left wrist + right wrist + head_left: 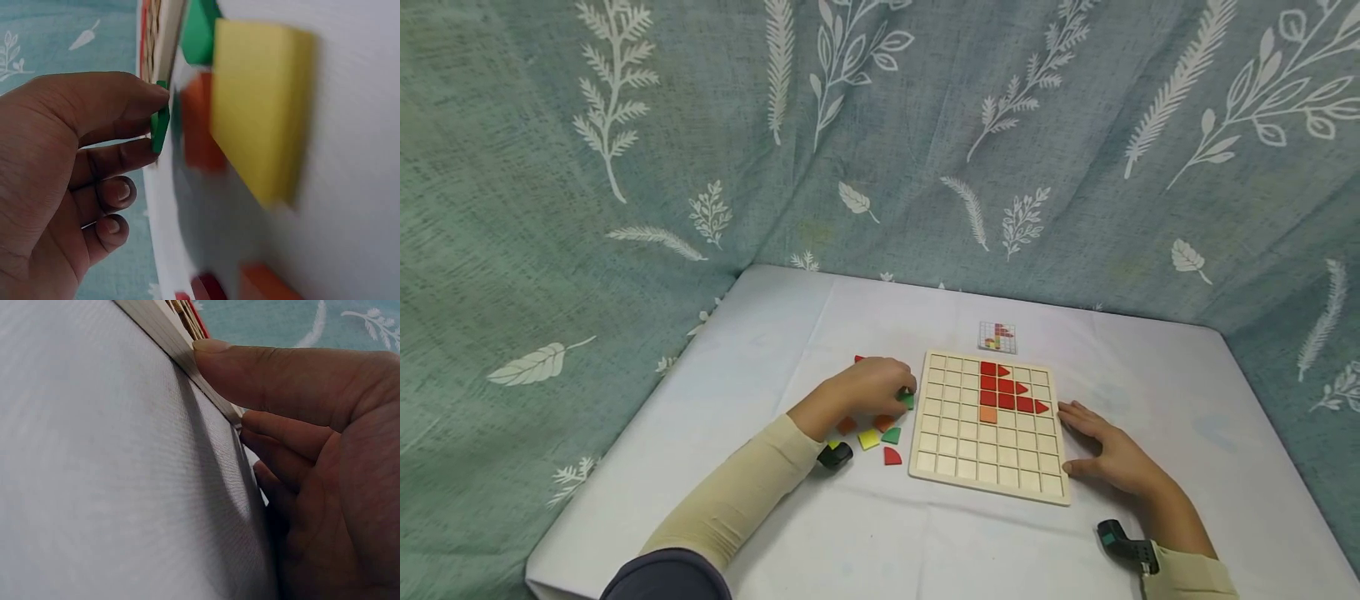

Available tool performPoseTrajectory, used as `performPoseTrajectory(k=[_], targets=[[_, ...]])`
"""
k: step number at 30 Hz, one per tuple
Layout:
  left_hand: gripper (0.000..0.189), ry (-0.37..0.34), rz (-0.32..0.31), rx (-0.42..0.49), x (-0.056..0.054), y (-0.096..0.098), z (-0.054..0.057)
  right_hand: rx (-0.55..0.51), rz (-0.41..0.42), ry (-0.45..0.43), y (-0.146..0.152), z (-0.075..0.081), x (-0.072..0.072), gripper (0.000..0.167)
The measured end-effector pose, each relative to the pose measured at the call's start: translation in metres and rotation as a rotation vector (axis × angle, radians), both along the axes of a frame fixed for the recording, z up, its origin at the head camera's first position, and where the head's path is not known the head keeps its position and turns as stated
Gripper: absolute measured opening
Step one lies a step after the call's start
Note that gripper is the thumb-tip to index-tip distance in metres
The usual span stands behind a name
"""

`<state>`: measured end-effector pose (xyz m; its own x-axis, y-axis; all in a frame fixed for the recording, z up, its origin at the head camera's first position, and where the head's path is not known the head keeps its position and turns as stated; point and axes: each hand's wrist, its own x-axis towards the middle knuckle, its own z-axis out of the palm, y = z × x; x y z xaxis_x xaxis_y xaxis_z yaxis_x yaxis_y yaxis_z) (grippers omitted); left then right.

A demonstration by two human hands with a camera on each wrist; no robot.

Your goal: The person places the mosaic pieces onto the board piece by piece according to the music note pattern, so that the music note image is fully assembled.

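A thin green tile (160,122) is pinched between thumb and fingers of my left hand (876,386), above the loose pieces left of the board. The pale wooden grid board (985,490) lies flat. Several red tiles (1006,401), squares with pointed ends, form rows in its upper cells, and one orange square (988,414) sits below them. Along the board's right edge rests my right hand (1105,454), its thumb and fingertips against the rim and its fingers fairly straight. In the right wrist view, the thumb (250,372) touches the board's side.
Near my left hand lie a yellow tile (868,439), a green quarter-round (891,435), a red quarter-round (892,456) and orange pieces (846,426). A small pattern card (997,337) lies behind the board on the white table (850,533). Leaf-printed cloth (880,167) hangs behind.
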<state>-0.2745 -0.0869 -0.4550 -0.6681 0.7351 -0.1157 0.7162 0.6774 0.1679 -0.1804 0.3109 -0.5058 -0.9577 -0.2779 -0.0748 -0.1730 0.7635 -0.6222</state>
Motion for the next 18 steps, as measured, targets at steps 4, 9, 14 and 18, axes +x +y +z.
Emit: performPoseTrajectory(k=[4, 9, 14, 18], targets=[[0.017, 0.026, -0.033, 0.015, -0.002, 0.012, 0.003, 0.001, 0.0, 0.005, 0.0, 0.0, 0.0, 0.089], [0.013, 0.03, -0.036, -0.009, -0.006, 0.02, 0.003, -0.001, 0.005, 0.003, -0.001, 0.0, -0.001, 0.088], [0.02, -0.017, 0.037, -0.036, -0.008, 0.016, 0.0, 0.007, 0.002, -0.003, -0.003, 0.002, 0.0, 0.088], [0.018, -0.031, 0.075, -0.048, -0.01, 0.009, -0.003, 0.009, -0.003, 0.005, -0.002, 0.003, 0.001, 0.088]])
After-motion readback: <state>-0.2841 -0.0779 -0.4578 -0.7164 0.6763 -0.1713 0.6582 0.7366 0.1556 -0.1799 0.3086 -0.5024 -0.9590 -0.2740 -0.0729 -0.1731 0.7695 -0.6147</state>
